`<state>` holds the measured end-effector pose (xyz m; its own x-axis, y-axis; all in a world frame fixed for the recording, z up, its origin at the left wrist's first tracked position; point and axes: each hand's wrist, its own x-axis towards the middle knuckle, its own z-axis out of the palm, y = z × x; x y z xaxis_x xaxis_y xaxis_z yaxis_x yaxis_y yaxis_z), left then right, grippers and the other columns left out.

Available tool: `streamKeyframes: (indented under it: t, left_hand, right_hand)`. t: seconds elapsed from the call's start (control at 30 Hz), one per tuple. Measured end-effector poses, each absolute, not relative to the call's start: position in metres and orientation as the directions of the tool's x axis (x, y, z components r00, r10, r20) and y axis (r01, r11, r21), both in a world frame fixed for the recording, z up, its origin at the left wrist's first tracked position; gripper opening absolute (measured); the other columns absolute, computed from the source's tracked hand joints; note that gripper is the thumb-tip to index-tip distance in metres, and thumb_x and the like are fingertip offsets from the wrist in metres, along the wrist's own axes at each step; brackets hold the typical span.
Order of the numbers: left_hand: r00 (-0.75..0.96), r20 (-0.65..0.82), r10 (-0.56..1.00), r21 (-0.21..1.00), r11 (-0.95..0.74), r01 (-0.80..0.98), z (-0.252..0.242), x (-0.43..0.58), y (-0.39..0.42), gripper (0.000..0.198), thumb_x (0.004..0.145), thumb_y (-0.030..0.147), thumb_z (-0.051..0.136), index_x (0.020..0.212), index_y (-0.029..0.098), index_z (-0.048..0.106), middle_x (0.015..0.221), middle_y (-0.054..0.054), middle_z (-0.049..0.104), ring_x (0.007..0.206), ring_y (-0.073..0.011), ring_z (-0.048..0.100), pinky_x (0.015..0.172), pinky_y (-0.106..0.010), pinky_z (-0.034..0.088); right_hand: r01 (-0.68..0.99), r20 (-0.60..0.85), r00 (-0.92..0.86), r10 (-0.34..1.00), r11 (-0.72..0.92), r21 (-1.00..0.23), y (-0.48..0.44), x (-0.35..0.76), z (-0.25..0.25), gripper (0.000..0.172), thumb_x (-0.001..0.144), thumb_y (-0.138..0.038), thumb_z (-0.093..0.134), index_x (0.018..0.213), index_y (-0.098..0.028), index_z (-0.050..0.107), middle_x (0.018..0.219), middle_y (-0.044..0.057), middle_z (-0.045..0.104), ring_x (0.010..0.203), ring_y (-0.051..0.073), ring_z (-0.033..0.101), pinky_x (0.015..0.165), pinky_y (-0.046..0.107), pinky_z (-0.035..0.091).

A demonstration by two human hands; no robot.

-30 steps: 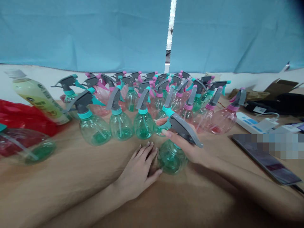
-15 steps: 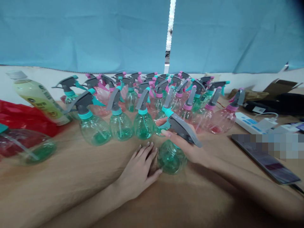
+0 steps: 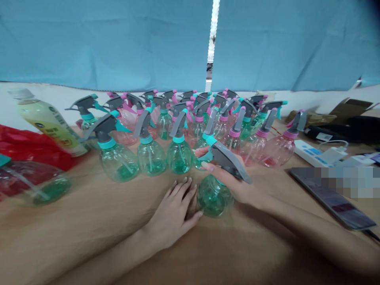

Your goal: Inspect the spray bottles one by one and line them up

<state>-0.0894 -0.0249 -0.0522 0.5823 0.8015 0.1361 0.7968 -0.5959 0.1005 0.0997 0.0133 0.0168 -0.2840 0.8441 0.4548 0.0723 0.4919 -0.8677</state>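
Note:
A green, see-through spray bottle [image 3: 214, 198] with a grey and turquoise trigger head stands on the wooden table [image 3: 118, 221] in front of me. My right hand [image 3: 234, 178] is wrapped round its neck, fingers by the turquoise trigger. Flat on the table just left of that bottle lies my left hand [image 3: 176, 209], fingers stretched out, thumb tip close to the bottle's base; whether it touches is unclear. Behind the hands are more green spray bottles [image 3: 179, 156] and pink ones [image 3: 277, 150], in rows, several with a little liquid inside.
At the left, a red plastic bag [image 3: 38, 146] lies by a large pale bottle with a yellow label [image 3: 56, 122] and another green spray bottle [image 3: 44, 186]. A phone [image 3: 332, 200] and a white power strip [image 3: 314, 154] lie at the right. Blue cloth [image 3: 118, 43] hangs behind.

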Motion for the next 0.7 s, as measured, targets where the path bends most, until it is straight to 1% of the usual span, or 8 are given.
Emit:
streamKeyframes:
  t: [0.13,0.23,0.3,0.37,0.43,0.57,0.7]
  left_hand:
    - [0.585,0.144,0.798,0.095,-0.599,0.795,-0.053,-0.0897,-0.025,0.062,0.093,0.049,0.045,0.138,0.007,0.041,0.147,-0.019,0.039,0.136,-0.0315,0.036,0.107,-0.051,0.035]
    - [0.582,0.134,0.802,0.089,-0.595,0.799,-0.0528,-0.0898,-0.025,0.062,0.093,0.049,0.045,0.138,0.007,0.041,0.147,-0.019,0.039,0.135,-0.0317,0.036,0.107,-0.051,0.035]
    - [0.581,0.124,0.805,0.087,-0.592,0.801,-0.0522,-0.0897,-0.0246,0.062,0.093,0.049,0.045,0.139,0.007,0.041,0.147,-0.019,0.039,0.136,-0.0317,0.036,0.108,-0.051,0.035]
    - [0.579,0.115,0.807,0.087,-0.589,0.803,-0.0515,-0.0896,-0.0242,0.063,0.093,0.05,0.044,0.139,0.007,0.041,0.148,-0.019,0.038,0.136,-0.0317,0.035,0.108,-0.051,0.035]
    - [0.577,0.113,0.809,0.089,-0.587,0.805,-0.0512,-0.0896,-0.0241,0.063,0.093,0.05,0.044,0.139,0.007,0.041,0.148,-0.019,0.038,0.137,-0.0316,0.035,0.108,-0.051,0.035]
    - [0.58,0.111,0.807,0.091,-0.589,0.803,-0.0518,-0.0899,-0.0246,0.064,0.093,0.051,0.044,0.139,0.007,0.04,0.148,-0.02,0.037,0.136,-0.0316,0.035,0.108,-0.051,0.035]
    - [0.58,0.112,0.807,0.089,-0.589,0.803,-0.0516,-0.0902,-0.0248,0.064,0.093,0.051,0.044,0.139,0.007,0.041,0.148,-0.019,0.037,0.136,-0.0316,0.036,0.108,-0.051,0.035]
  right_hand:
    - [0.086,0.465,-0.29,0.837,0.507,-0.858,0.0129,0.1008,0.0157,0.02,0.083,-0.027,0.061,0.102,-0.023,0.062,0.088,0.0,0.066,0.071,0.014,0.058,0.063,0.029,0.046]
    - [0.088,0.468,-0.291,0.834,0.51,-0.856,0.0128,0.1012,0.014,0.019,0.084,-0.028,0.061,0.102,-0.022,0.062,0.076,-0.002,0.061,0.061,0.011,0.051,0.055,0.026,0.041]
    - [0.091,0.46,-0.301,0.835,0.505,-0.858,0.0132,0.1014,0.0129,0.019,0.085,-0.028,0.061,0.102,-0.022,0.061,0.074,-0.003,0.058,0.057,0.01,0.047,0.053,0.026,0.038]
    - [0.092,0.456,-0.315,0.832,0.505,-0.858,0.014,0.1019,0.0117,0.018,0.086,-0.03,0.06,0.102,-0.022,0.061,0.075,-0.002,0.057,0.059,0.011,0.047,0.055,0.027,0.038]
    - [0.097,0.457,-0.324,0.829,0.509,-0.855,0.0151,0.1027,0.0108,0.016,0.087,-0.031,0.059,0.101,-0.023,0.06,0.076,-0.002,0.057,0.063,0.013,0.05,0.059,0.028,0.04]
    - [0.114,0.474,-0.326,0.818,0.532,-0.839,0.0157,0.1044,0.011,0.015,0.088,-0.033,0.058,0.1,-0.024,0.059,0.071,-0.003,0.053,0.067,0.014,0.053,0.064,0.03,0.042]
    - [0.136,0.482,-0.321,0.815,0.543,-0.828,0.0156,0.1038,0.0138,0.012,0.088,-0.031,0.058,0.096,-0.023,0.059,0.076,-0.002,0.058,0.07,0.014,0.055,0.064,0.029,0.043]
